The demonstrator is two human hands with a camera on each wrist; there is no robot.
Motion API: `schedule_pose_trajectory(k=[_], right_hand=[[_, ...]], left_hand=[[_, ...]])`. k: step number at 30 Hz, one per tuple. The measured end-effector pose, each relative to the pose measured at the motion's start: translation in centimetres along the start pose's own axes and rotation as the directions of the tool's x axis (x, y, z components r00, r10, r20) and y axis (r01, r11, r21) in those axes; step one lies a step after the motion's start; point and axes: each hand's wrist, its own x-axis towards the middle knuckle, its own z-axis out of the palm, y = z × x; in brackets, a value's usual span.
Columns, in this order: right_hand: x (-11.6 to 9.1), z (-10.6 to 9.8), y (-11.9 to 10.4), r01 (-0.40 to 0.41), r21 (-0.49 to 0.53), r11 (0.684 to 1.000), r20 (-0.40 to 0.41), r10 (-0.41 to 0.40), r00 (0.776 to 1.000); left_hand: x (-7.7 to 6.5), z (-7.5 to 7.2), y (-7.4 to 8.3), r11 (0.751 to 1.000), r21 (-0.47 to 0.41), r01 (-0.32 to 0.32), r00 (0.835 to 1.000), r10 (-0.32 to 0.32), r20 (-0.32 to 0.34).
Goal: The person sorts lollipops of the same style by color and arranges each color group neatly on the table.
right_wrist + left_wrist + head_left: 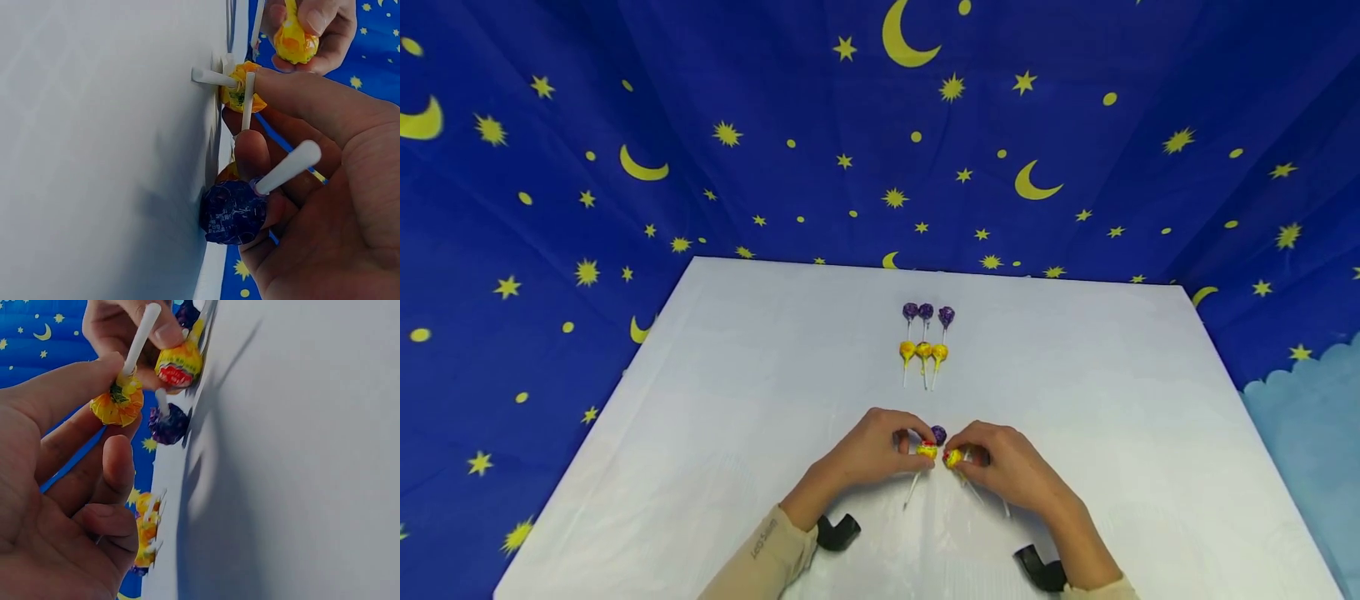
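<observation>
My left hand (883, 446) pinches a yellow lollipop (117, 403) by its wrapped head between thumb and fingers, its white stick slanting down toward me in the head view. Close to its right, my right hand (1011, 467) pinches a second yellow lollipop (240, 90). In the right wrist view a purple lollipop (234, 212) sits against the curled lower fingers of that hand, with a partly hidden yellow lollipop (227, 172) behind it. Another purple lollipop (938, 435) lies just beyond and between both hands, its stick hidden in the head view.
Farther up the white table (775, 350) lie three purple lollipops (926, 311) in a row, with three yellow lollipops (923, 351) nearer to me. A blue cloth (820, 108) with yellow moons and stars hangs behind. Black curved pieces (838, 532) show at both wrists.
</observation>
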Motion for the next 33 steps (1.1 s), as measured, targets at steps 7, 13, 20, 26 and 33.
schedule_pose_trajectory(k=[7, 13, 20, 26, 33], right_hand=[[0.0, -0.1, -0.2, -0.016, -0.007, 1.0, 0.005, 0.016, 1.0], [0.0, -0.1, -0.1, -0.006, -0.011, 1.0, 0.005, 0.006, 1.0], [0.1, -0.1, -0.1, 0.016, -0.029, 0.999, -0.011, -0.016, 1.0], [0.2, -0.1, -0.3, 0.001, -0.045, 0.999, -0.008, -0.001, 1.0], [0.2, -0.1, -0.2, 0.007, -0.038, 0.999, -0.012, -0.007, 1.0]], left_hand=[[0.1, -0.6, -0.3, 1.0, 0.013, 0.022, 0.999, -0.021, -0.031], [0.1, -0.9, -0.4, 0.999, 0.011, 0.032, 0.999, -0.032, -0.029], [-0.1, -0.7, -0.5, 0.999, 0.002, 0.05, 0.999, -0.05, -0.01], [-0.1, -0.5, -0.7, 0.998, 0.017, 0.064, 0.998, -0.063, -0.005], [0.0, -0.4, -1.2, 0.997, 0.027, 0.077, 0.997, -0.077, 0.0]])
